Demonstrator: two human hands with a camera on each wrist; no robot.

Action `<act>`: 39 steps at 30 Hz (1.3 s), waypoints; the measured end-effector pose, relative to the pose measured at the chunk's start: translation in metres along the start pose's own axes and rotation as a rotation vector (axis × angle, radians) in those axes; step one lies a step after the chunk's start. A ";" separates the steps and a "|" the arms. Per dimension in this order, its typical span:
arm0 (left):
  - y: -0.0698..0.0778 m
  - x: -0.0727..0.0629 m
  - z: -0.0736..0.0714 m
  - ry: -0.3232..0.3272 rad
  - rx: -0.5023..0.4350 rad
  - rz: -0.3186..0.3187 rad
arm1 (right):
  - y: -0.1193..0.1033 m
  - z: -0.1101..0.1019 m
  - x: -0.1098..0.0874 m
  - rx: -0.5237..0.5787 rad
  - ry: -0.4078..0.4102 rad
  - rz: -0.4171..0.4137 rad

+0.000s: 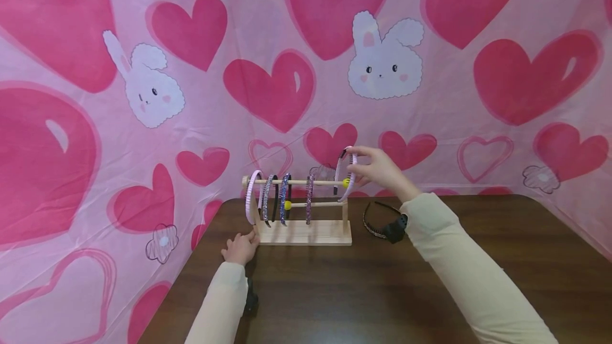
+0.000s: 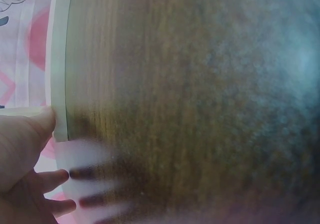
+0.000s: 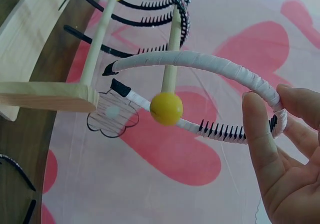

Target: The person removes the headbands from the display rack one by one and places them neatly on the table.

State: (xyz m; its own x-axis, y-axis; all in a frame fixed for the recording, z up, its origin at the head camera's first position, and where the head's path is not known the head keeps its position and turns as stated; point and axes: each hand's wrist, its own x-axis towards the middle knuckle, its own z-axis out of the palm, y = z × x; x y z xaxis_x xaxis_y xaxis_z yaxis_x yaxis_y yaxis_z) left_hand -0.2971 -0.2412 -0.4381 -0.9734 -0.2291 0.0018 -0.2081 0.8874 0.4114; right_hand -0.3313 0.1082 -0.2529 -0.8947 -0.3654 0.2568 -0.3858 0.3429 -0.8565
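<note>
A wooden headband rack with a pale base (image 1: 306,233) stands on the table. My right hand (image 1: 382,169) pinches the top of a pale pink, ribbon-wrapped headband (image 3: 200,62) with black inner teeth. Its two legs hang either side of the yellow ball (image 3: 166,108) at the upper rod's right end. On that rod hang another pale pink headband (image 1: 250,200), a silver glittery headband (image 1: 266,200), a blue glittery one (image 1: 284,200) and a purple glittery one (image 1: 309,200). My left hand (image 1: 240,249) touches the base's left end with its thumb, fingers spread.
A dark headband (image 1: 375,231) lies on the brown table (image 1: 325,291), right of the rack, partly hidden by the black wrist camera (image 1: 396,230). A lower rod (image 1: 313,204) ends in a yellow ball (image 1: 288,205). Behind hangs a pink cloth (image 1: 205,110) with hearts and rabbits.
</note>
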 end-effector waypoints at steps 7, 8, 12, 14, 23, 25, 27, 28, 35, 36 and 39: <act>0.000 0.000 -0.001 0.001 0.005 0.008 | 0.005 -0.012 -0.003 -0.011 0.039 0.015; 0.000 0.000 -0.001 0.001 0.005 0.008 | 0.006 -0.014 -0.003 -0.008 0.045 0.018; 0.000 0.000 -0.001 0.000 0.005 0.004 | 0.011 -0.022 -0.006 -0.006 0.065 0.025; 0.000 0.001 -0.001 0.000 0.006 0.001 | 0.014 -0.027 -0.007 -0.003 0.075 0.029; -0.001 0.002 0.000 -0.001 0.015 -0.004 | 0.029 -0.045 -0.012 -0.001 0.122 0.040; -0.001 0.002 0.000 -0.002 0.015 -0.004 | 0.032 -0.048 -0.013 0.013 0.132 0.039; -0.001 0.002 0.000 -0.002 0.013 -0.004 | 0.036 -0.052 -0.015 0.026 0.141 0.042; -0.001 0.002 0.000 -0.002 0.010 -0.006 | 0.038 -0.055 -0.016 0.033 0.145 0.040; -0.001 0.002 0.001 -0.006 0.007 -0.002 | 0.054 -0.075 -0.028 0.032 0.194 0.043; -0.001 0.002 0.001 -0.007 0.004 -0.004 | 0.057 -0.078 -0.030 0.030 0.202 0.043; -0.001 0.000 0.000 -0.006 0.002 -0.003 | 0.064 -0.085 -0.036 0.042 0.212 0.044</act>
State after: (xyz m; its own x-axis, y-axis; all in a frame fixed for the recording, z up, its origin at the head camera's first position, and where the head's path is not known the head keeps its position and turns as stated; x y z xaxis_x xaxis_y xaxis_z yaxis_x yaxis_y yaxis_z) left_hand -0.2971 -0.2423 -0.4384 -0.9733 -0.2293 -0.0045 -0.2110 0.8877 0.4091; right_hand -0.3435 0.2170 -0.2789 -0.9395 -0.1592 0.3034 -0.3397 0.3164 -0.8857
